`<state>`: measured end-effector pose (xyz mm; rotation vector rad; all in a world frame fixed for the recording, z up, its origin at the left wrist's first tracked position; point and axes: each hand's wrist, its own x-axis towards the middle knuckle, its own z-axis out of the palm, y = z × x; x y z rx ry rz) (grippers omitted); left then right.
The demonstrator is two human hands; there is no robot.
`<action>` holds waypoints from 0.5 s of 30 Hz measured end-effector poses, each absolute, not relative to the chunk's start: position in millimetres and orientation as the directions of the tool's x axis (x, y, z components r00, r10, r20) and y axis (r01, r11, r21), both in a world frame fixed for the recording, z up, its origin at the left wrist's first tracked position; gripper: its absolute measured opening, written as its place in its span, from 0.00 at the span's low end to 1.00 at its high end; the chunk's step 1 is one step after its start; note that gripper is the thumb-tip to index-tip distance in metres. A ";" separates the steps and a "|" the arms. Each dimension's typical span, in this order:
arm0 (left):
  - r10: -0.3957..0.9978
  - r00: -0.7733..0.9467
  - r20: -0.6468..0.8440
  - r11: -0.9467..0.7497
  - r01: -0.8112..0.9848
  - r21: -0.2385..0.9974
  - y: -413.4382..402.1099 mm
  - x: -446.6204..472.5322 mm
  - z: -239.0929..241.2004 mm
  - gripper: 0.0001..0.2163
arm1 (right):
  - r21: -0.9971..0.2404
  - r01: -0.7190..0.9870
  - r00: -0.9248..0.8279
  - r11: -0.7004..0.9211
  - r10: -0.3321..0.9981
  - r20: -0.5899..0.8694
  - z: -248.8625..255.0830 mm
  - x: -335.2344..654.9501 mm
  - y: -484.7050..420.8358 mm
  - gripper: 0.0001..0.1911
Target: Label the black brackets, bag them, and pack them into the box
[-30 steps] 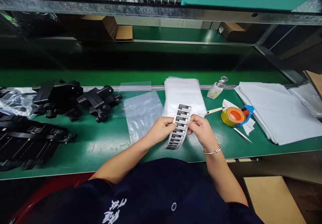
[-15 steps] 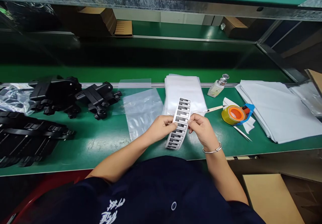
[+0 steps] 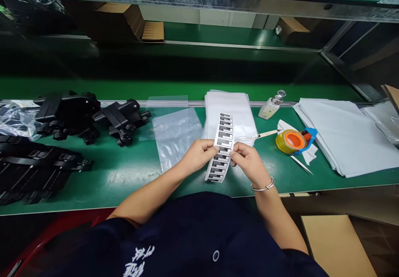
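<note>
One label strip (image 3: 225, 133) lies directly between the left hand (image 3: 198, 157) and the right hand (image 3: 248, 160), so neither has to reach for it. The left hand pinches its left edge, thumb lapping onto the printed face; the right hand grips the right edge almost straight across, fingertips curled in. Neither is clearly nearer, though the left thumb covers more of the paper.

The long axis runs away from the body, the far end leaning a little to the right, while the hands meet the strip from its two sides, across that length. The grip falls around the middle: one part stretches beyond the fingers, and the rest bends back toward the person.

The strip appears raised above the green surface (image 3: 124, 181). In view, its far end overlaps the stack of clear bags (image 3: 241, 117), just beyond the hands; whether it touches them I cannot tell. A loose clear bag (image 3: 174, 144) lies flat just beyond the left hand, and a tape roll (image 3: 288, 141) sits to the right of the right hand, apart from it.
</note>
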<state>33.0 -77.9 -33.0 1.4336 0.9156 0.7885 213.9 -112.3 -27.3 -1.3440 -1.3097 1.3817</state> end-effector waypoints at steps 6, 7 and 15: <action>0.876 0.467 -0.118 0.080 0.101 0.992 -82.8 33.6 -39.3 0.10 | -0.983 0.110 -0.129 -0.145 0.979 -0.159 -27.9 217.4 -109.9 0.14; 0.887 0.449 -0.108 0.077 0.086 0.993 -81.9 33.6 -40.0 0.10 | -0.981 0.118 -0.153 -0.152 0.974 -0.169 -28.4 216.7 -110.9 0.14; 0.914 0.401 -0.058 0.035 0.065 0.997 -76.7 31.1 -37.1 0.11 | -0.975 0.159 -0.188 -0.157 0.964 -0.186 -33.2 210.8 -116.9 0.13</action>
